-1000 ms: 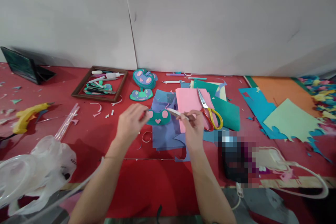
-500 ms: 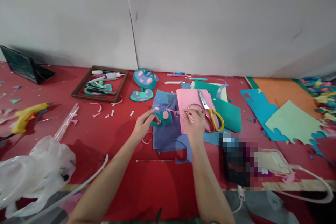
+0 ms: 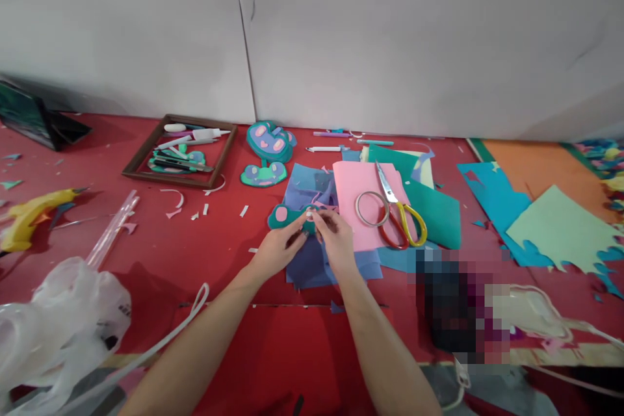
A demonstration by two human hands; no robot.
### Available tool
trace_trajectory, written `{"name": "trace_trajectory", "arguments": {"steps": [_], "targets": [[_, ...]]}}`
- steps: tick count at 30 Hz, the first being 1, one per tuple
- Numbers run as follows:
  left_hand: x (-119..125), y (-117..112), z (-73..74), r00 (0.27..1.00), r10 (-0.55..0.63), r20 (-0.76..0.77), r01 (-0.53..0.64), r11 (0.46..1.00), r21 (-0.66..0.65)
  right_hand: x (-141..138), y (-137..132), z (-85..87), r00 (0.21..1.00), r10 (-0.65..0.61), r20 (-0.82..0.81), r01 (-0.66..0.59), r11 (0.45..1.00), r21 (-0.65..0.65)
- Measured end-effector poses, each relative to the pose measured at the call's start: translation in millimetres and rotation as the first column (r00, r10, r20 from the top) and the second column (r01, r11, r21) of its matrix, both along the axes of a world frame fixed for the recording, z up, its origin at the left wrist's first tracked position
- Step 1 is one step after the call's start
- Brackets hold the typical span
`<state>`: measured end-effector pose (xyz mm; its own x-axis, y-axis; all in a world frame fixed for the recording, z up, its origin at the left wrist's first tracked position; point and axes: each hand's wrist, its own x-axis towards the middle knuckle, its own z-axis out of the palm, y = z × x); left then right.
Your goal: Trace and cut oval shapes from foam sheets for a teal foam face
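Note:
Both hands meet over a small teal foam cut-out [image 3: 283, 215] with pink spots, lying on purple foam sheets [image 3: 312, 195]. My left hand [image 3: 279, 248] pinches the cut-out's right end. My right hand [image 3: 334, 242] pinches the same spot from the other side, fingertips touching a tiny white bit there. A tape ring [image 3: 370, 208] lies on the pink sheet [image 3: 355, 188] just right of my right hand, beside scissors [image 3: 397, 214] with red and yellow handles.
A wooden frame [image 3: 178, 153] holding pens and cutters sits at back left, two finished teal foam faces [image 3: 268, 153] beside it. A yellow glue gun [image 3: 29, 218] and a plastic bag [image 3: 58, 325] lie left. Coloured sheets [image 3: 536, 208] spread right.
My right hand has let go of the tape ring, which now rests on the pink sheet, and moved left to join my left hand on the teal cut-out.

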<state>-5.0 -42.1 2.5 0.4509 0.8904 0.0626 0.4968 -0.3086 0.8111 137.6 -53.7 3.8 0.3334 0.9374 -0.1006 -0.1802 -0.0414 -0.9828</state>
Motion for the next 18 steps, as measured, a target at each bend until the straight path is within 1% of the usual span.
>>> {"name": "trace_trajectory", "arguments": {"steps": [5,8,12,15,18], "targets": [[-2.1,-1.1,-2.9,0.99,-0.01,-0.141,0.026,0.993,0.113,0.6,1.5,0.9,1.0,0.0,-0.025,-0.001,1.0,-0.031],[-2.6,-0.8,-5.0,0.984,-0.007,-0.177,0.035,0.987,0.16,0.7,1.1,-0.4,1.0,0.013,-0.011,-0.013,0.999,-0.046],[-2.8,-0.7,-6.2,0.979,-0.017,-0.201,0.056,0.98,0.192,1.8,0.5,-4.5,0.999,0.036,0.004,-0.035,0.998,-0.061],[-2.7,-0.5,-4.8,0.965,-0.001,-0.261,0.063,0.971,0.229,2.5,0.2,-7.8,0.998,0.038,0.056,-0.035,0.998,-0.049],[-2.5,0.6,-3.1,0.928,0.053,-0.369,0.068,0.95,0.306,1.8,-1.0,-8.1,0.987,-0.004,0.161,0.009,1.0,-0.029]]}}
